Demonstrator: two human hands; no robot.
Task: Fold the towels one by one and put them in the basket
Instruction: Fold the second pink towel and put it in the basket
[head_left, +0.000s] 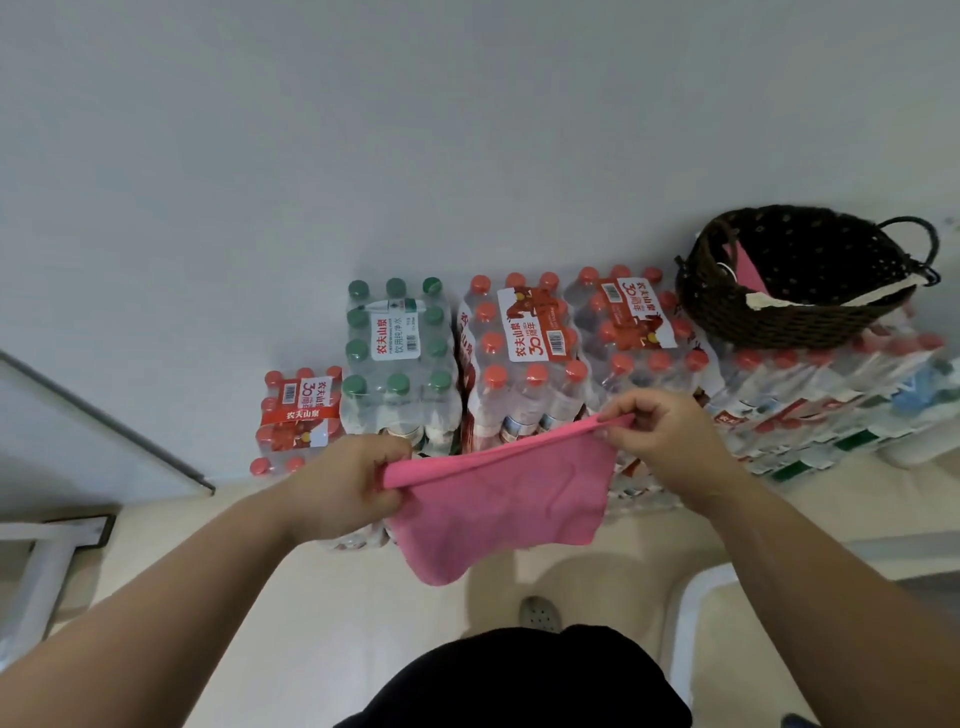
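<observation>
The left hand (345, 480) is pinching the left end of the pink towel (498, 499), fingers closed on its top edge. The towel is hanging in the air in front of the packs of bottled water (524, 358), lower edge uneven and sagging. The right hand (657, 436) is gripping the right end, held higher, so the fold line is slanting. Risk: a crooked fold, or a corner slipping free. The basket (795, 317) is sitting atop the packs far right, tilted, pink cloth already inside; a careless drop may be tipping it.
</observation>
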